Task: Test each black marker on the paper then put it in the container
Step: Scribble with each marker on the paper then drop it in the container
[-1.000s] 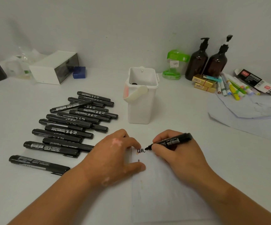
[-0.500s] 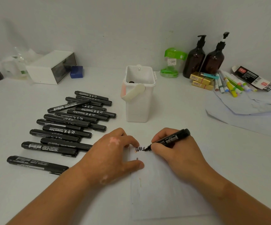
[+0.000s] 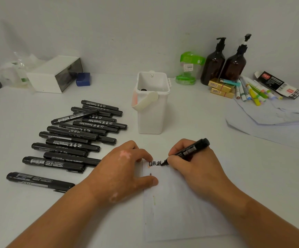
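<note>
Scribbling a squiggle (image 3: 155, 163) on the paper (image 3: 181, 212), the right hand (image 3: 195, 169) grips a black marker (image 3: 190, 150); the left hand (image 3: 120, 169) presses the sheet down. Next, probably: into the far white container (image 3: 152, 119).

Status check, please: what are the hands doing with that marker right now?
Right hand grips marker, tip on paper beside scribble. Left hand presses paper down. Container ahead, nothing between.

Every black marker (image 3: 70, 134) looks like smooth plastic with a slight sheen; the container (image 3: 152, 119) is matt white plastic. The paper (image 3: 177, 212) is thin and matt, on a smooth white table (image 3: 190, 126). The brown bottles (image 3: 215, 67) look glossy
</note>
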`<control>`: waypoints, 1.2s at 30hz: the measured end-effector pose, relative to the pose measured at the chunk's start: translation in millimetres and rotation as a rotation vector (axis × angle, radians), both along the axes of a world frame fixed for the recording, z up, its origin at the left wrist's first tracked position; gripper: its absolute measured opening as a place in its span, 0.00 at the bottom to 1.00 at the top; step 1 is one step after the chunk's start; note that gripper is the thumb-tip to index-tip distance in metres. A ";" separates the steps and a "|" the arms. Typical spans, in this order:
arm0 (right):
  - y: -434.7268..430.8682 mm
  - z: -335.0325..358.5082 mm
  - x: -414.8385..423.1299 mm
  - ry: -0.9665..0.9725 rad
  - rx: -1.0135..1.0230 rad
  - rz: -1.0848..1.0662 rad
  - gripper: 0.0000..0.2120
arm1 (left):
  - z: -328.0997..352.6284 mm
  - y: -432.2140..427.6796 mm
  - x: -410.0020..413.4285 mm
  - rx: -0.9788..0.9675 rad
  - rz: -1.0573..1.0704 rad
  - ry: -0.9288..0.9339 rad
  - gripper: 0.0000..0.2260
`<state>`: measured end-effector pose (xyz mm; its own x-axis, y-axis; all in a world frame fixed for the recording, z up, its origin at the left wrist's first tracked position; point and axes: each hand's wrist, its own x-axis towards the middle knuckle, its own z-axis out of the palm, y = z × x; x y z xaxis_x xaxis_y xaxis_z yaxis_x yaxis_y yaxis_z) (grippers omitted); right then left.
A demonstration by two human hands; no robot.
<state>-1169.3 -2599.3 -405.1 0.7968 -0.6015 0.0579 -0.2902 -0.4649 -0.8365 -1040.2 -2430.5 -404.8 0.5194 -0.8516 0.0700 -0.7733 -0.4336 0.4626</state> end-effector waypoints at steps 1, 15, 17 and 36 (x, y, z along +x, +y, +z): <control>0.2 -0.1 -0.1 -0.010 -0.004 -0.011 0.05 | 0.0 0.2 0.1 0.001 0.001 0.000 0.23; -0.8 0.0 -0.6 -0.012 -0.006 -0.010 0.05 | 2.9 -0.2 -1.5 0.024 0.007 0.008 0.23; -1.7 -0.5 -1.3 -0.064 0.012 -0.031 0.06 | 3.6 0.8 -1.8 0.031 0.005 0.012 0.24; -19.8 22.6 -15.1 -0.562 0.780 0.035 0.05 | 11.4 -0.8 3.1 -0.523 0.141 0.623 0.15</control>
